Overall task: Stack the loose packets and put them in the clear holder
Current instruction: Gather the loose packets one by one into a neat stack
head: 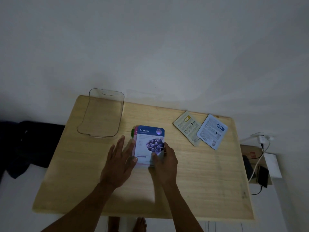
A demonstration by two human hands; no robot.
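Dim room, pale wooden surface set against a white wall. Near the middle, a small stack of packets, topmost the Blueberry packet, face up, blue header and a picture of berries. Beneath it, peeking out along the left edge, a pink packet and a sliver of a green packet. Right hand on the lower right corner of the stack, thumb on top of the Blueberry packet and fingers curled at its right edge, grip pinching that corner. Left hand flat beside the stack's left edge, fingers spread and extended, thumb tip touching the lower left edge of the stack, grip holding nothing. To the far left of the surface, the clear holder, upright with nothing inside, well apart from the stack. To the far right, two loose packets lying back side up: a cream packet and a light blue packet, the blue one overlapping the cream one's right edge. Off the right edge of the surface, a charger with white cable and a dark phone. Dark cloth heaped at left. Bare feet visible below the near edge.
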